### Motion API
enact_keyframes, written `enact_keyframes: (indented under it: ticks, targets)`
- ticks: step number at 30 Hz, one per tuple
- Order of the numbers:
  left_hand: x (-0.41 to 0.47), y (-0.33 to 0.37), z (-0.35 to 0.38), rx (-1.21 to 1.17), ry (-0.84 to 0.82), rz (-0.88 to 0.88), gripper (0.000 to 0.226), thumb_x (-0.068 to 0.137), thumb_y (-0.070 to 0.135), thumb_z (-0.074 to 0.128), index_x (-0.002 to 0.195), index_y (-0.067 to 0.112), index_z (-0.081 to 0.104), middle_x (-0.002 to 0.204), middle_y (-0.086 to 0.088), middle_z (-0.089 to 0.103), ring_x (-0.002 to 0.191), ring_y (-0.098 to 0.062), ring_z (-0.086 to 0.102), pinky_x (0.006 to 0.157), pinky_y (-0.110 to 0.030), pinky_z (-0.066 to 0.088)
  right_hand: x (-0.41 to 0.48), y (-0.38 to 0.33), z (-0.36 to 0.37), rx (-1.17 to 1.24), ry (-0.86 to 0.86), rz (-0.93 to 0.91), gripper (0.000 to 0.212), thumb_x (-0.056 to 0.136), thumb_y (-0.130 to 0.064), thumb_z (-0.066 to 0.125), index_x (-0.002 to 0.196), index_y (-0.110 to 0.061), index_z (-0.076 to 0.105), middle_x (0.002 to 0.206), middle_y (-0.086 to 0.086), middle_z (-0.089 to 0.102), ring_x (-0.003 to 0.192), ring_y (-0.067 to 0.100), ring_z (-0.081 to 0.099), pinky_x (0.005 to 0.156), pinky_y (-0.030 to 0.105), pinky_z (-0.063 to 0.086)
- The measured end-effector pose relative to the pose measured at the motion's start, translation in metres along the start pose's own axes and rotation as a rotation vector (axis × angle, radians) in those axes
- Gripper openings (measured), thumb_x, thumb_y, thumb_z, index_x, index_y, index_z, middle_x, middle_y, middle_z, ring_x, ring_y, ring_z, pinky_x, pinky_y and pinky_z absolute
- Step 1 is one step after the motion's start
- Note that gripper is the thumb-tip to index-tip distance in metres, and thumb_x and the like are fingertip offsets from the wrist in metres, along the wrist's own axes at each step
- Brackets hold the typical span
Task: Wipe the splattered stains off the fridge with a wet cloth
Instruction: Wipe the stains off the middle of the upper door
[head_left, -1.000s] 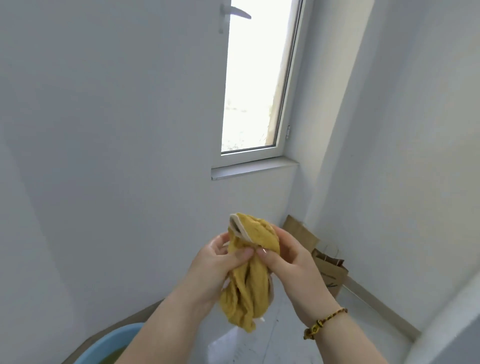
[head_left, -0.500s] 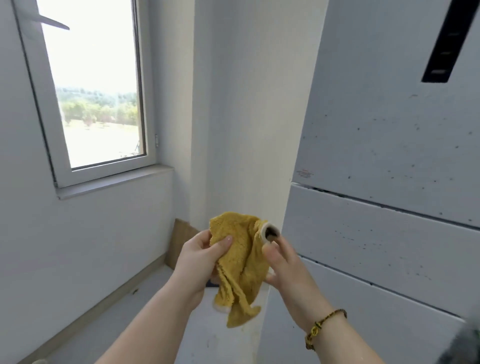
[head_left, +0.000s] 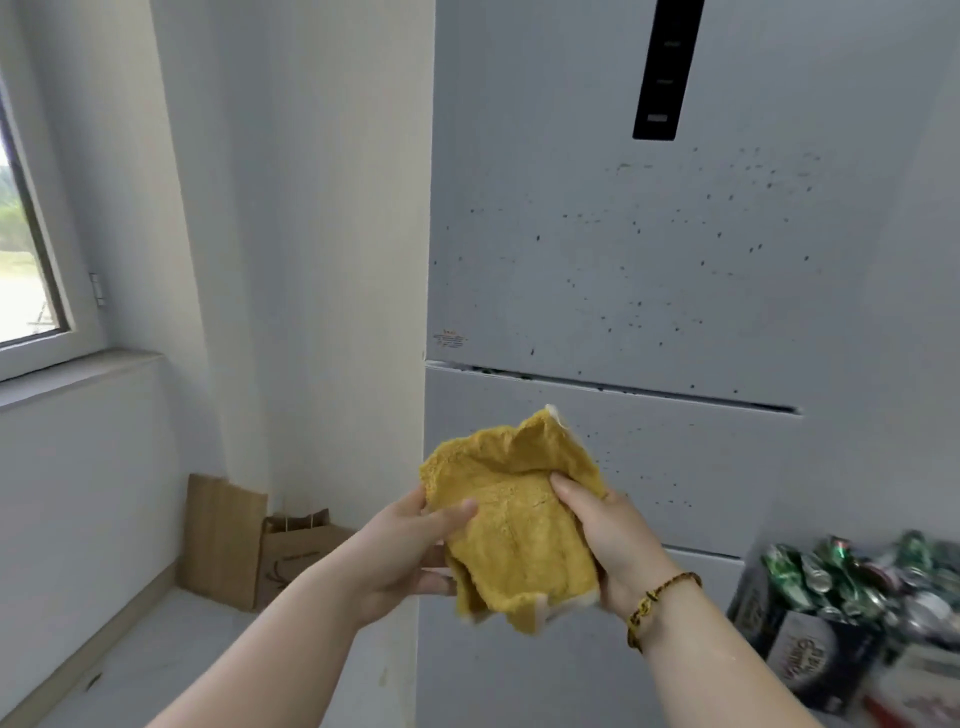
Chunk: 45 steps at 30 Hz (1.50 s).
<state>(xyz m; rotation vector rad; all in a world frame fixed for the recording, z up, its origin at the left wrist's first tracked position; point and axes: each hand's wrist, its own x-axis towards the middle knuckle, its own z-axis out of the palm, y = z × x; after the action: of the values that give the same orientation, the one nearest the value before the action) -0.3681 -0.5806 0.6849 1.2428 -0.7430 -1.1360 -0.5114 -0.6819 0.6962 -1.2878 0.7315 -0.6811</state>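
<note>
A white fridge (head_left: 675, 270) fills the right half of the view, its upper door and the drawer front below dotted with small dark splatter stains (head_left: 639, 306). A black control strip (head_left: 667, 67) runs down its top. In front of the drawer I hold a yellow cloth (head_left: 514, 525) spread between both hands. My left hand (head_left: 410, 551) pinches its left edge with the thumb on top. My right hand (head_left: 602, 535), with a beaded bracelet on the wrist, grips its right side. The cloth does not touch the fridge.
A box of crushed cans (head_left: 852, 587) sits at the lower right beside the fridge. Flat cardboard (head_left: 221, 535) and a paper bag (head_left: 301, 545) lean in the corner on the floor. A window (head_left: 26, 270) and its sill are at the left.
The view has swung right from the window to face the fridge. The bunched cloth has been opened out between my hands.
</note>
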Motion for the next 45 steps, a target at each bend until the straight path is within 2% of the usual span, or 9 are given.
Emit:
enact_keyframes:
  ticks: [6,9,14,18,23,26,32,38,45]
  targets:
    - [0.067,0.025,-0.040,-0.094,-0.167,0.099,0.052,0.065,-0.004,0.065,0.113,0.015,0.057,0.093,-0.013,0.071,0.080,-0.026,0.070,0.061,-0.034,0.058,0.061,-0.013,-0.014,0.052,-0.043,0.042,0.011,0.090,-0.006,0.052,0.096,-0.008,0.060,0.091,0.008,0.068,0.083,0.021,0.065,0.070,0.031,0.055]
    - [0.099,0.050,-0.055,-0.132,-0.202,0.161,0.030,0.071,-0.013,0.059,0.083,0.010,0.072,0.081,-0.013,0.072,0.069,-0.022,0.070,0.057,-0.029,0.057,0.085,-0.027,-0.010,0.086,-0.112,-0.075,0.021,0.082,0.004,0.057,0.079,-0.012,0.071,0.073,0.003,0.071,0.068,0.015,0.067,0.057,0.026,0.056]
    - [0.143,0.078,-0.070,-0.257,-0.263,0.129,0.053,0.079,-0.012,0.028,0.051,0.004,0.071,0.081,-0.011,0.073,0.070,-0.019,0.070,0.056,-0.028,0.057,0.119,-0.043,-0.008,0.104,-0.116,-0.186,0.065,0.080,0.027,0.036,0.045,-0.015,0.070,0.070,0.001,0.073,0.065,0.010,0.070,0.054,0.020,0.054]
    - [0.172,0.079,-0.067,0.064,-0.236,0.206,0.012,0.067,0.008,0.070,0.079,0.008,0.069,0.082,-0.007,0.067,0.065,-0.014,0.063,0.053,-0.022,0.051,0.143,-0.048,-0.022,-0.280,-0.185,-0.140,0.046,0.081,0.022,0.045,0.071,-0.016,0.070,0.093,-0.002,0.069,0.080,0.004,0.066,0.071,0.016,0.054]
    - [0.203,0.085,-0.054,0.148,-0.184,0.322,0.040,0.063,-0.008,0.070,0.093,0.013,0.057,0.093,0.004,0.065,0.073,-0.006,0.064,0.061,-0.024,0.055,0.160,-0.074,-0.045,-0.558,-0.459,0.015,0.052,0.064,-0.014,0.067,0.111,-0.028,0.049,0.120,-0.009,0.053,0.107,0.001,0.055,0.092,0.017,0.045]
    - [0.211,0.090,-0.043,0.185,-0.185,0.391,0.043,0.063,-0.011,0.072,0.094,0.015,0.056,0.093,0.005,0.064,0.069,-0.003,0.064,0.059,-0.021,0.054,0.178,-0.079,-0.029,-0.738,-0.238,-0.200,0.044,0.076,-0.020,0.073,0.105,-0.037,0.046,0.120,-0.016,0.049,0.116,0.002,0.048,0.092,0.013,0.043]
    - [0.228,0.116,-0.032,0.200,-0.056,0.552,0.045,0.055,0.009,0.072,0.095,0.021,0.057,0.091,0.010,0.065,0.074,-0.002,0.065,0.062,-0.020,0.054,0.214,-0.092,0.003,-0.798,-0.122,-0.577,0.031,0.086,-0.021,0.061,0.108,-0.037,0.047,0.094,-0.024,0.052,0.087,-0.007,0.051,0.075,0.004,0.041]
    - [0.249,0.140,-0.036,0.269,0.458,0.776,0.020,0.087,0.010,0.056,0.093,0.029,0.054,0.102,0.006,0.058,0.086,0.003,0.053,0.059,-0.003,0.044,0.240,-0.132,-0.018,-0.761,0.082,-0.895,0.032,0.086,-0.023,0.060,0.091,-0.046,0.038,0.091,-0.025,0.049,0.081,-0.009,0.052,0.068,0.007,0.042]
    - [0.267,0.189,-0.061,0.306,0.623,0.776,0.041,0.095,0.023,0.043,0.135,0.028,0.037,0.129,0.012,0.039,0.118,-0.005,0.036,0.094,-0.024,0.028,0.258,-0.224,0.001,-0.738,0.294,-1.345,0.022,0.078,-0.028,0.061,0.099,-0.029,0.053,0.092,-0.029,0.048,0.087,0.009,0.057,0.078,0.021,0.047]
